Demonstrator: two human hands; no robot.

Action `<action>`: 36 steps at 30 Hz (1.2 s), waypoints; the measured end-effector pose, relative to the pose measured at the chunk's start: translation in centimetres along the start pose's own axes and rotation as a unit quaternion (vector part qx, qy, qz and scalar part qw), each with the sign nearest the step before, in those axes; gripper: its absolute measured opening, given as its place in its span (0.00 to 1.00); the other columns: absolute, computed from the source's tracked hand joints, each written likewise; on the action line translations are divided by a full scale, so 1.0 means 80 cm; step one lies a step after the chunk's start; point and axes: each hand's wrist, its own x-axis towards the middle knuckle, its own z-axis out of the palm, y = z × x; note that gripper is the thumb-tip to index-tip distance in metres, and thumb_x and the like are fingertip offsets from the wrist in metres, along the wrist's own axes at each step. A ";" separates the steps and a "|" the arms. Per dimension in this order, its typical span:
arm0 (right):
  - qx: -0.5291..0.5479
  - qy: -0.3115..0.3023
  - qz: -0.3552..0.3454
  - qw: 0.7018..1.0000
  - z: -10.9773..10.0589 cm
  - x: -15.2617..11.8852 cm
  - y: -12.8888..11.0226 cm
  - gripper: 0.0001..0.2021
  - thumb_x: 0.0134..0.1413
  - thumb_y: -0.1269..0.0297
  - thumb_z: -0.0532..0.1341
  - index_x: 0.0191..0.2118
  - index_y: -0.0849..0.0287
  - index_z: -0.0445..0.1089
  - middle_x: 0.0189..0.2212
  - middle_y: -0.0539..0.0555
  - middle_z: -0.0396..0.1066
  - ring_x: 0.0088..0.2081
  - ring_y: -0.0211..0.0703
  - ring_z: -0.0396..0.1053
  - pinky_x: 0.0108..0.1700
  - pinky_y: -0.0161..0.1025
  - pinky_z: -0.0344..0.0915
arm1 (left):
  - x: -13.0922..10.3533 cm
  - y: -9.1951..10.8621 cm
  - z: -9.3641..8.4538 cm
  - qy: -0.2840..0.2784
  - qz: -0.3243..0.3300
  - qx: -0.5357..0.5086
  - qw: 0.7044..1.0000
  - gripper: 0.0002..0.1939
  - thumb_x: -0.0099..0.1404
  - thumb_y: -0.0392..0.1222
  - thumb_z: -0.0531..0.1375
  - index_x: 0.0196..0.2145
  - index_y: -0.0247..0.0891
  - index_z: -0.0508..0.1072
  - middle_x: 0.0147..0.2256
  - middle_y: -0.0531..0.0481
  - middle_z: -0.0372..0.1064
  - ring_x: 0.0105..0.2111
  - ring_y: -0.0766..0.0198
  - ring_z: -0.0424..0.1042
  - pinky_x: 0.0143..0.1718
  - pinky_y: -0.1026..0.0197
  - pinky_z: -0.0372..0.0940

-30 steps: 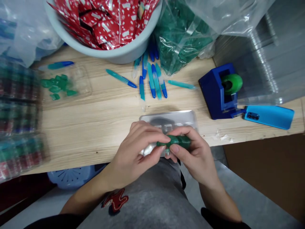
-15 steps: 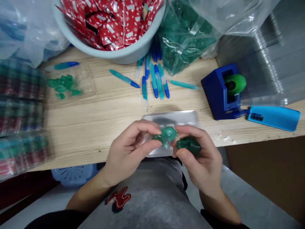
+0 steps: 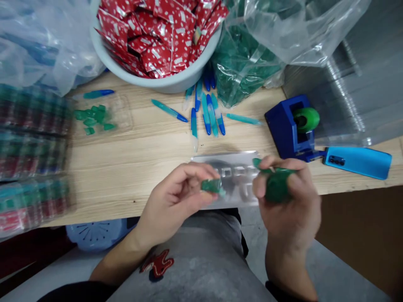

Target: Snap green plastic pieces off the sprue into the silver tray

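Observation:
My left hand pinches a small translucent green piece between thumb and fingers, over the left part of a clear plastic tray with moulded hollows. Off the tray's right end, my right hand is closed around dark green pieces, smeared by motion. One green tip pokes out past its fingers. The tray lies at the table's front edge, partly covered by my left hand. Farther left, a second clear tray has several green chunks in it.
A pale blue tub of red packets stands at the back, beside a clear bag of green pieces. Several blue-teal pens lie in front. To the right are a blue tape dispenser and phone; filled packs stack left.
My hands have moved apart: the right has swung right with the dark green pieces, while the left keeps a green piece. More of the tray between them shows.

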 end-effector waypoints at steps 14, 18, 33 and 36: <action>-0.311 -0.178 -0.067 0.931 0.005 -0.026 0.004 0.03 0.61 0.68 0.61 0.36 0.54 0.67 0.31 0.44 0.71 0.32 0.29 0.69 0.36 0.28 0.66 | 0.001 -0.002 0.006 0.050 0.136 0.180 0.973 0.18 0.62 0.24 0.60 0.46 0.43 0.72 0.39 0.52 0.74 0.42 0.67 0.74 0.39 0.69 0.71; -0.339 -0.220 -0.099 0.909 0.004 -0.026 0.006 0.05 0.60 0.68 0.63 0.40 0.53 0.66 0.35 0.45 0.71 0.39 0.31 0.70 0.43 0.28 0.67 | 0.003 -0.005 0.004 0.030 0.188 0.215 0.958 0.23 0.61 0.23 0.61 0.50 0.44 0.72 0.42 0.51 0.74 0.45 0.65 0.73 0.42 0.66 0.71; -0.547 -0.126 -0.326 0.761 -0.002 -0.018 0.002 0.18 0.56 0.79 0.62 0.48 0.52 0.71 0.39 0.53 0.74 0.41 0.42 0.72 0.44 0.38 0.68 | -0.007 -0.013 -0.006 0.094 0.273 0.159 0.944 0.16 0.62 0.24 0.58 0.43 0.42 0.70 0.36 0.52 0.67 0.36 0.68 0.70 0.36 0.66 0.71; -0.552 -0.057 -0.345 0.757 0.013 0.011 -0.016 0.14 0.57 0.77 0.61 0.45 0.51 0.73 0.37 0.53 0.74 0.40 0.43 0.71 0.44 0.39 0.66 | -0.019 -0.010 -0.030 0.166 0.270 0.109 0.942 0.17 0.64 0.25 0.57 0.45 0.44 0.71 0.35 0.53 0.68 0.35 0.69 0.70 0.35 0.66 0.70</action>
